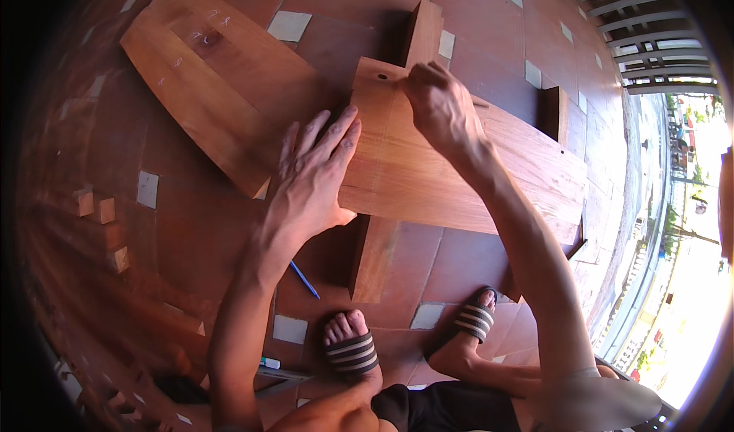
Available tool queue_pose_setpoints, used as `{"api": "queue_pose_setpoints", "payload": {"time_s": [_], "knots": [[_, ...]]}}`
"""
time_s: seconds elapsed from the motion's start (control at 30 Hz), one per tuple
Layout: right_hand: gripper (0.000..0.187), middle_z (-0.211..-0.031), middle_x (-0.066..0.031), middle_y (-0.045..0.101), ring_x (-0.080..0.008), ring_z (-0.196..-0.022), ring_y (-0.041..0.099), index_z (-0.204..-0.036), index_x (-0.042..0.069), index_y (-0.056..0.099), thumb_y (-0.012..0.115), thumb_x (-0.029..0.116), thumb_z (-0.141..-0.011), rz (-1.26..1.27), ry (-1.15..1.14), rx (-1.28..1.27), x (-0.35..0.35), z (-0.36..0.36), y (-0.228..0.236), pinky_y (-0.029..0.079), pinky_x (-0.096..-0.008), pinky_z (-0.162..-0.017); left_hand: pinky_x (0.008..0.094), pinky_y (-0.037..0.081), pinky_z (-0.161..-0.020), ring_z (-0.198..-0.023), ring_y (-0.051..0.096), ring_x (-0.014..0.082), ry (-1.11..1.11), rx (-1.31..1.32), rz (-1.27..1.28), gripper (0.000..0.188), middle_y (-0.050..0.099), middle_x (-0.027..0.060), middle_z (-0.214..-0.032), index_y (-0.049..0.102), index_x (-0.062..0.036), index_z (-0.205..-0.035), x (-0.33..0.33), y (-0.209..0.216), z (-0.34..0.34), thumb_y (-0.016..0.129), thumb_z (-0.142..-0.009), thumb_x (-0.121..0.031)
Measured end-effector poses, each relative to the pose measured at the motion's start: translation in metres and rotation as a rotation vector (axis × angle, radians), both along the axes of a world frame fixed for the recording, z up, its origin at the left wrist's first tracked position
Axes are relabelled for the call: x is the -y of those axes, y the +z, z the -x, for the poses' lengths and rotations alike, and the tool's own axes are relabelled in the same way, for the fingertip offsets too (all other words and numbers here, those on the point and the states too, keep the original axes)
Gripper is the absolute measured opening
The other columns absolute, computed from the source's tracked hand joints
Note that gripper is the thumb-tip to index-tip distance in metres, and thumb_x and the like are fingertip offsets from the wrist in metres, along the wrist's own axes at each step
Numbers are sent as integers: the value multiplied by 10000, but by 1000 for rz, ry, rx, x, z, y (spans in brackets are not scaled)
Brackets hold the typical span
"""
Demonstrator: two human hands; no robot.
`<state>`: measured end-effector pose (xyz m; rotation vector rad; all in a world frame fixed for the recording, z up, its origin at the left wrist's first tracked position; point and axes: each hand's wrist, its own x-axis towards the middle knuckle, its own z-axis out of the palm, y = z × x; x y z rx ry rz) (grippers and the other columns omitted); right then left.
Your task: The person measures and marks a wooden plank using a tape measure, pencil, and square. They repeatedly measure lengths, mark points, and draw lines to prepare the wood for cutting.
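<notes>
Resting on wooden beams (pixel 373 267), apparently to raise it off the tiled floor (pixel 420 258), the plank (pixel 420 168) spans the frame's centre; the left hand (pixel 306 180), fingers extended at its left end, seemingly steadies it; the right hand (pixel 442 103) clenches above its upper edge, any held object hidden.

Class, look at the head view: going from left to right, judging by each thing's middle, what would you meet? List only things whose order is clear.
Small wooden blocks, board with white marks, left hand, right hand, railing.
</notes>
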<state>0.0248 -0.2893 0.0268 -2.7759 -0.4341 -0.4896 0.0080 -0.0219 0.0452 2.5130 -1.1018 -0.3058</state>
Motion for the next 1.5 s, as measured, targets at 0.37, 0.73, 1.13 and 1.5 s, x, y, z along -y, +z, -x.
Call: {"api": "queue_pose_setpoints", "payload": {"time_s": [0.37,0.73,1.13,1.5], "knots": [[159,-911,-104,659,-299,-961,681,-906,-4,742,672,-91,-794,21,35,-17,-5,12,4,637,-416,-785,599,320,-1285,-1540,381,356,10,6,26,1218,364,82,-1720,436,-30,-1606,1,0,1,1021,-555,-223],[208,-943,-117,672,-308,-958,675,-955,-8,758,650,-91,-798,25,97,4,3,-1,4,618,-428,-766,592,317,-1281,-1539,381,361,12,9,35,1234,359,94,-1723,424,-24,-1612,-1,0,1,1022,-551,-222],[176,-923,-103,668,-300,-945,673,-943,14,761,681,-63,-806,75,31,40,12,-12,6,622,-419,-767,591,293,-1298,-1559,352,366,-7,-4,29,1254,316,87,-1748,397,-36,-1628,4,0,-1,1015,-552,-217],[218,-946,-85,687,-288,-959,672,-957,30,784,665,-83,-813,-3,49,17,-8,15,-2,631,-414,-780,591,287,-1302,-1563,349,354,5,-6,0,1266,322,83,-1746,394,-35,-1630,-2,-1,-1,1018,-546,-227]]}}
